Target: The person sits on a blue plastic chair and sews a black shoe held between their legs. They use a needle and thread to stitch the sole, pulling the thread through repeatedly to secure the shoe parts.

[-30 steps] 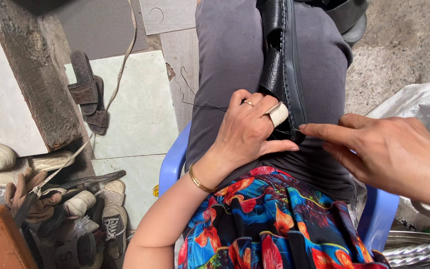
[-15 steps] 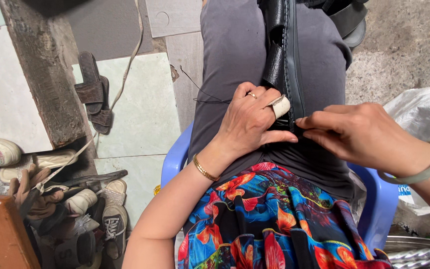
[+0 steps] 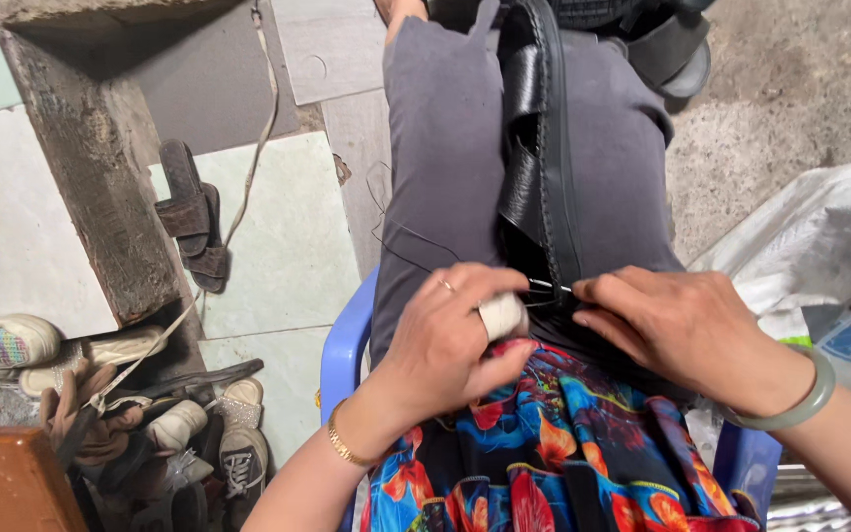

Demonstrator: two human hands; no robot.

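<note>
- pale floor tiles (image 3: pixel 278 246) and rough concrete lie under the blue plastic chair (image 3: pixel 347 345) i look down on, with grey trousers filling the lap.
- my left hand (image 3: pixel 455 335) is curled nearly closed, a white wrap on one finger (image 3: pixel 500 315), pressing on the near end of the black leather piece (image 3: pixel 534 167).
- my right hand (image 3: pixel 687 330) is pinched tight, fingertips meeting at a thin dark needle-like point (image 3: pixel 549 288); i cannot tell exactly what it grips.
- both hands meet at that spot; the leather's long axis runs straight away from them, up the lap toward the knees, so the left hand sits just left of the strip and the right just beyond it.
- thin dark thread (image 3: pixel 396 236) loops over the left thigh.
- farther out: brown sandals (image 3: pixel 194 217), a heap of worn shoes (image 3: pixel 150 433), a white plastic bag (image 3: pixel 810 256).
</note>
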